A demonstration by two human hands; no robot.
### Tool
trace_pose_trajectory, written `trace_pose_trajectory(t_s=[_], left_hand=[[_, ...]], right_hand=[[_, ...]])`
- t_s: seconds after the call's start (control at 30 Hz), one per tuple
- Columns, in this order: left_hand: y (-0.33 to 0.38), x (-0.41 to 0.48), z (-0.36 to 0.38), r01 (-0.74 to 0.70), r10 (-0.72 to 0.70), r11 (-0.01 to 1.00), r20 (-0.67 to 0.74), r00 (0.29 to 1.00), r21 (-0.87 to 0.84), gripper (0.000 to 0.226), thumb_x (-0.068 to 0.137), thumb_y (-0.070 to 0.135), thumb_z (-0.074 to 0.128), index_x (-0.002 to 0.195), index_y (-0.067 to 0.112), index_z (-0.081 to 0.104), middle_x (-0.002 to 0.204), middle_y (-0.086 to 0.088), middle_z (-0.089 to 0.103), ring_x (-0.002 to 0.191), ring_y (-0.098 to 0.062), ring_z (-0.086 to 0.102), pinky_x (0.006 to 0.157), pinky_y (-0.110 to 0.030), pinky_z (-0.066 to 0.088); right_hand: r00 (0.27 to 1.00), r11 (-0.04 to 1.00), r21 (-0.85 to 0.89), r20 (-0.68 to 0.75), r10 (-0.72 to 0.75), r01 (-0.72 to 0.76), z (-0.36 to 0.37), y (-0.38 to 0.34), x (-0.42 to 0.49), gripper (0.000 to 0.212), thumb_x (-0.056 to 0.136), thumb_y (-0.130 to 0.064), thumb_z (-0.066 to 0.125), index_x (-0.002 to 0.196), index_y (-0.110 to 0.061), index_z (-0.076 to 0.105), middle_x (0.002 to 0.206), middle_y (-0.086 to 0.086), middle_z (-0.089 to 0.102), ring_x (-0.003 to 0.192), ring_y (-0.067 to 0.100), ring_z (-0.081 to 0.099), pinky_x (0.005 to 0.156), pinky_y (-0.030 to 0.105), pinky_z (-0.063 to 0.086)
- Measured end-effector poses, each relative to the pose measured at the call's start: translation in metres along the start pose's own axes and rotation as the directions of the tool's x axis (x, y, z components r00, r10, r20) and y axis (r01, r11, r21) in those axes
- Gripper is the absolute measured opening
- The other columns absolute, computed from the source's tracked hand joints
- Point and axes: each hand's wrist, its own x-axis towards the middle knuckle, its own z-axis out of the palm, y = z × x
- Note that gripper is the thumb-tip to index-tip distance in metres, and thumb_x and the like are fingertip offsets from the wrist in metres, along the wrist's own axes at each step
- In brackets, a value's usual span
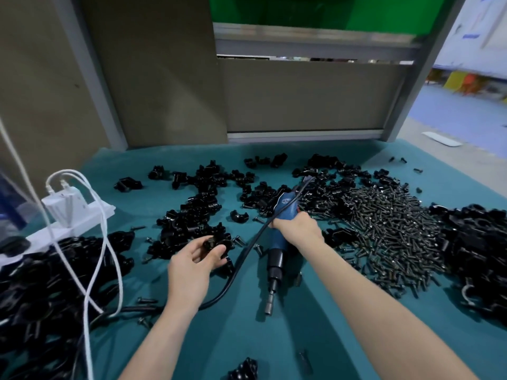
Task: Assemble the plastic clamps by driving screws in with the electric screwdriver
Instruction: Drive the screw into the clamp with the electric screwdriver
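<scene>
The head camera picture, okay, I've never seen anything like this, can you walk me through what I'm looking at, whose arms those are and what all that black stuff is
No machine here: the single picture comes from a camera worn on a person's head, looking down at their own bare arms. The right hand grips a blue electric screwdriver, its tip pointing back toward the person, with a black cord trailing off it. The left hand holds one black plastic clamp piece. On the teal cloth lie scattered black clamp parts, and a big heap of dark screws to the right. At left sits a white power strip with white cables.
</scene>
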Motion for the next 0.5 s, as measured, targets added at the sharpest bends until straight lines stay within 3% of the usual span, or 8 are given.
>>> trace_pose_trajectory(t_s=[0.1, 0.2, 0.3, 0.4, 0.43, 0.5], left_hand=[[0.002, 0.0, -0.001, 0.004, -0.004, 1.0, 0.001, 1.0, 0.022, 0.024, 0.082, 0.022, 0.076, 0.094, 0.039, 0.065, 0.12, -0.006, 0.064, 0.068, -0.012, 0.073, 0.073, -0.023, 0.051], [0.001, -0.001, 0.0, -0.002, 0.001, 0.998, 0.03, 1.0, 0.056, 0.024, 0.081, 0.023, 0.077, 0.096, 0.039, 0.066, 0.122, -0.005, 0.063, 0.069, -0.012, 0.074, 0.071, -0.02, 0.05], [0.002, -0.004, 0.003, -0.041, 0.035, 0.995, 0.075, 0.997, 0.088, 0.027, 0.078, 0.02, 0.078, 0.096, 0.037, 0.069, 0.115, -0.002, 0.068, 0.08, -0.014, 0.074, 0.081, -0.033, 0.058], [0.005, -0.008, 0.008, -0.112, 0.097, 0.98, 0.098, 0.99, 0.165, 0.028, 0.075, 0.022, 0.079, 0.093, 0.04, 0.067, 0.098, 0.01, 0.071, 0.067, -0.007, 0.072, 0.076, -0.022, 0.056], [0.005, -0.009, 0.01, -0.144, 0.127, 0.969, 0.097, 0.987, 0.201, 0.029, 0.075, 0.022, 0.08, 0.092, 0.041, 0.066, 0.092, 0.016, 0.071, 0.065, -0.005, 0.072, 0.072, -0.017, 0.054], [0.004, -0.011, 0.011, -0.189, 0.172, 0.953, 0.09, 0.981, 0.238, 0.029, 0.075, 0.019, 0.081, 0.094, 0.037, 0.068, 0.078, 0.02, 0.071, 0.063, -0.004, 0.071, 0.067, -0.018, 0.054]], right_hand=[[0.992, 0.899, 0.425, -0.107, -0.067, 0.106, -0.006, 0.001, -0.004, 0.038, 0.078, -0.028, 0.073, 0.105, -0.019, 0.05, 0.107, 0.007, 0.064, 0.08, 0.018, 0.061, 0.065, 0.032, 0.051], [0.917, 0.597, 0.696, -0.281, -0.284, 0.399, -0.027, -0.01, -0.021, 0.041, 0.074, -0.016, 0.079, 0.101, -0.032, 0.052, 0.101, -0.011, 0.07, 0.084, 0.012, 0.067, 0.074, 0.032, 0.056], [0.753, 0.222, 0.744, -0.516, -0.408, 0.63, -0.054, -0.029, -0.044, 0.046, 0.068, -0.021, 0.077, 0.11, -0.024, 0.058, 0.092, -0.015, 0.072, 0.083, 0.007, 0.069, 0.073, 0.024, 0.055], [0.621, 0.028, 0.657, -0.696, -0.36, 0.753, -0.068, -0.044, -0.061, 0.02, 0.07, -0.026, 0.07, 0.09, -0.021, 0.068, 0.081, -0.007, 0.07, 0.079, 0.014, 0.064, 0.074, 0.036, 0.051], [0.615, -0.039, 0.657, -0.723, -0.315, 0.753, -0.069, -0.046, -0.061, 0.017, 0.071, -0.023, 0.068, 0.087, -0.02, 0.066, 0.081, -0.005, 0.067, 0.078, 0.015, 0.063, 0.074, 0.036, 0.05], [0.679, -0.19, 0.736, -0.675, -0.289, 0.65, -0.07, -0.046, -0.057, 0.025, 0.074, -0.018, 0.066, 0.096, -0.01, 0.057, 0.086, 0.001, 0.061, 0.078, 0.016, 0.06, 0.077, 0.037, 0.05]])
